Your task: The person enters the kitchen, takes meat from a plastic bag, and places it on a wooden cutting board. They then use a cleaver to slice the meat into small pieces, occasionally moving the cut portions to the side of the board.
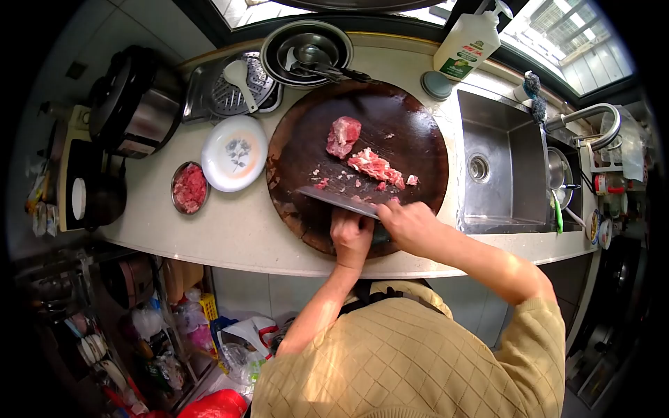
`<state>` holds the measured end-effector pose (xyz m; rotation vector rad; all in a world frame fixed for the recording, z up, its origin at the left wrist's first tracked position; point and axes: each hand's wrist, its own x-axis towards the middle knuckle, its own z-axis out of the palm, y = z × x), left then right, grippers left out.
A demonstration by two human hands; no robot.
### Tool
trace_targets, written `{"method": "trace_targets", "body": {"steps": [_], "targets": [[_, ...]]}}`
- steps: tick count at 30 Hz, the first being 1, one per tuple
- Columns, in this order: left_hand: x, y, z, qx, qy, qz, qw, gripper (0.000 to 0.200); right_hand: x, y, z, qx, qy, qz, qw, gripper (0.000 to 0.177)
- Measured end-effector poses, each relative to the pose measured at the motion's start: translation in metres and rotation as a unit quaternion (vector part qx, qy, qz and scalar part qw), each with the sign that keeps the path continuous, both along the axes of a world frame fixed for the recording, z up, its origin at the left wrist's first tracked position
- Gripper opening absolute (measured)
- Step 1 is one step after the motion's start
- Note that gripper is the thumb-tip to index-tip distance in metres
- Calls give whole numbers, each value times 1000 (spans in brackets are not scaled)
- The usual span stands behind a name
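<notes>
My right hand is closed round the handle of a cleaver, its blade reaching left over the near part of a round, dark wooden chopping board. Right at the blade's near side is my left hand; its fingertips are hidden under the blade. Just beyond the cleaver lie sliced pieces of raw meat and small scraps. A larger chunk of raw meat sits farther back on the board. To the left, a small metal bowl holds more cut meat.
A white plate with a flower print stands left of the board. Behind are nested metal bowls with utensils, and a grater tray holding a rice paddle. A rice cooker is far left; a sink and detergent bottle are right.
</notes>
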<state>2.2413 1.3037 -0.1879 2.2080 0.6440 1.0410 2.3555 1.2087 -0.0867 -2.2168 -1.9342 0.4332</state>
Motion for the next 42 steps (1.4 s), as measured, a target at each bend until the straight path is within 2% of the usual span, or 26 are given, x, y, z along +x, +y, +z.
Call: {"method": "trace_targets", "body": {"steps": [3,5,8,12,13,15,17,19,21,22,25,27,35,38,41,42], "targets": [[-3,1,-1,18,14,-18,1000,18,5,9,-8,5,2,-27,1000,23],[-4,1,2,2,47,-35,998,17,16,11,-9,-28,52,-106,993,18],[-4,1,5,4,12,-35,999,19,26,10,-10,36,5,-178,983,17],[-9,-2,2,0,16,-34,999,19,1,6,11,-10,43,-118,992,21],[-10,-3,4,-8,17,-25,1000,18,-4,8,7,22,31,-80,996,21],[-15,-2,9,-22,20,-7,1000,18,-5,18,2,2,40,-69,997,18],[-17,2,10,-16,23,18,999,16,3,24,6,-46,40,-120,991,15],[-15,5,12,-15,15,38,999,16,12,23,6,-33,16,-130,991,15],[-11,11,12,-13,22,12,1000,17,16,19,4,-21,-19,-149,988,16],[-6,14,13,-7,17,-1,1000,17,16,14,2,25,-30,-152,988,18],[-6,19,8,-6,12,-11,1000,20,9,-3,6,57,36,-159,985,17],[-6,18,2,-9,8,-10,1000,21,-3,-10,10,53,40,-140,988,14],[-2,21,8,38,-11,-22,999,26,-7,-39,22,-21,-14,-62,998,23],[-1,21,5,41,-8,-24,999,26,-3,-30,21,-12,-37,-45,998,20],[-4,18,-4,33,16,-30,999,26,-3,9,-11,51,-18,-40,998,18],[-5,19,-9,33,25,-33,999,26,-4,19,-12,30,-14,-47,998,17]]}}
